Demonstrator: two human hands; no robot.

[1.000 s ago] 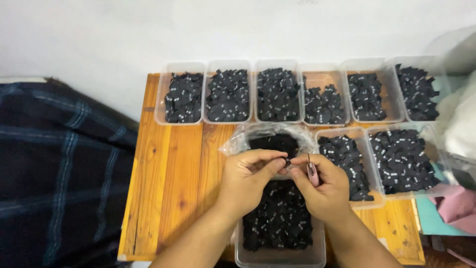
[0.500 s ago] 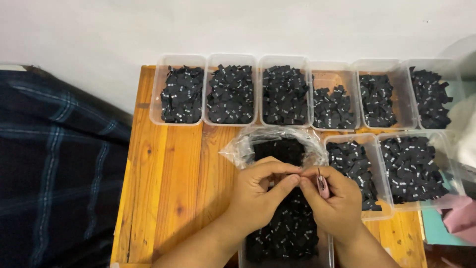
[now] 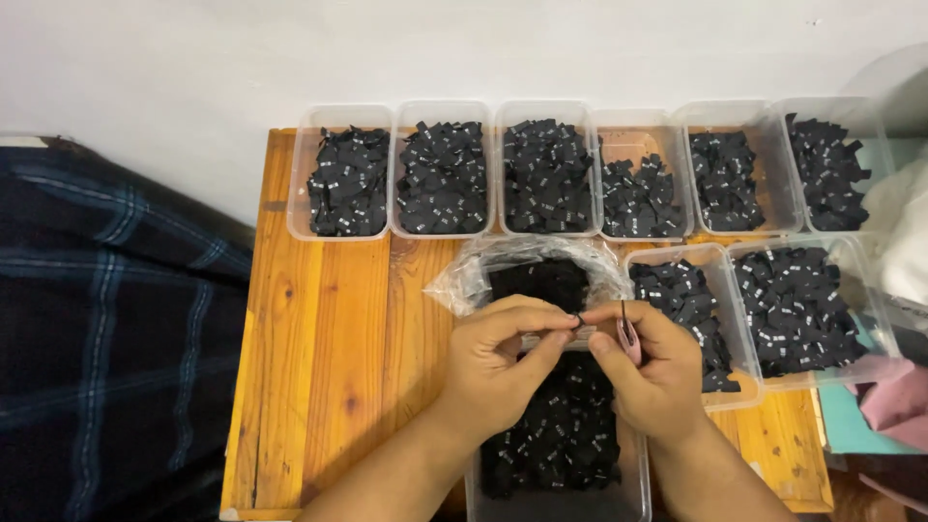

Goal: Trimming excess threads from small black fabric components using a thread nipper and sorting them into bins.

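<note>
Hands, left [image 3: 503,362] and right [image 3: 652,372], pinch label [image 3: 577,320] above tub [image 3: 556,435].

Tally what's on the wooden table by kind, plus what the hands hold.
Clear plastic tubs of black pieces: 9
Clear plastic bag: 1
Small tool in right hand: 1
Small black piece pinched by left hand: 1
Total: 12

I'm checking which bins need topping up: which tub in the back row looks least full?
The fourth tub from the left: bare bottom shows at its far end; the others look fuller.
</note>
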